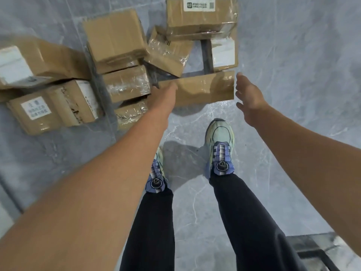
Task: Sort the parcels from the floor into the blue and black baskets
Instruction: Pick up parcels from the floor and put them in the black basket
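Note:
Several brown cardboard parcels lie in a heap on the grey floor, among them a large taped one (115, 34) and a labelled one (201, 14). A long flat parcel (205, 89) is nearest to me, at the heap's near edge, with a shadow on the floor beneath it. My left hand (166, 94) grips its left end, and the fingers are hidden behind the cardboard. My right hand (250, 94) is at the parcel's right edge with spread, relaxed fingers; I cannot tell whether it touches the cardboard.
More parcels (48, 108) lie to the left. My two feet in sneakers (220, 145) stand just in front of the heap. A dark frame-like object (312, 249) shows at the bottom right corner. Grey marble floor (293, 55) stretches to the right.

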A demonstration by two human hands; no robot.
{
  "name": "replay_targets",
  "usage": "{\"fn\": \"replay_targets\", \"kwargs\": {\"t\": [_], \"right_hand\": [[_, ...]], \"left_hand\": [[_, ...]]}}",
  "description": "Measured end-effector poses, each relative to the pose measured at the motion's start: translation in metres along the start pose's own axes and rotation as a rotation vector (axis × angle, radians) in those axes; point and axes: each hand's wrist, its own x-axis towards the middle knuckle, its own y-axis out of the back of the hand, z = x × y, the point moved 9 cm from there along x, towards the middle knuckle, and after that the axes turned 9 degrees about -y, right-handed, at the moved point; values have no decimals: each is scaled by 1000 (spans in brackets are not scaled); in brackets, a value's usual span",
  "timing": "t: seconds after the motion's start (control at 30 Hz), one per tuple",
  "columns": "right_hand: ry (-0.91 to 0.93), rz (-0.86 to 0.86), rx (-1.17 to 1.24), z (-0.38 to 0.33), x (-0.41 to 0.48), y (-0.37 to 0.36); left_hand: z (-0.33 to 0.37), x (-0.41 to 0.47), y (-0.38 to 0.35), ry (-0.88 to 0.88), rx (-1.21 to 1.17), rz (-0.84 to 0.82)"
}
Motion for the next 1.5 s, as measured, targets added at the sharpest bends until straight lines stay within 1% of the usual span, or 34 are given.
{"fn": "replay_targets", "kwargs": {"t": [0.13,0.33,0.47,0.6,0.73,0.87,0.93,1.0,1.07,1.17,1.23,1.33,1.5], "right_hand": [[-14,-19,36,7,27,-5],[-2,-17,42,7,32,-9],[0,23,40,9,7,4],[14,46,63,-2,-47,24],[78,65,73,-39,-126,36],[168,44,94,-93,-218,40],[252,25,104,-127,-284,41],[267,19,90,-141,-319,40],[343,4,90,-171,-383,39],[444,-11,96,-207,-471,41],[517,-24,104,-232,-533,36],[607,-45,92,-261,-614,29],[746,-83,49,-300,-725,16]], "left_hand": [[-13,19,-10,47,-22,-5],[-16,26,-15,40,-49,-32],[-18,-3,-13,58,-83,-101],[-2,-51,6,30,-129,-143],[42,-110,43,-95,-185,-135],[103,-187,89,-210,-203,-141],[141,-240,127,-279,-244,-113],[154,-267,151,-292,-257,-73],[183,-315,186,-328,-293,-67],[229,-393,239,-434,-332,-32],[261,-449,274,-538,-322,-26],[282,-507,322,-599,-354,-8],[318,-605,400,-787,-378,79]]}}
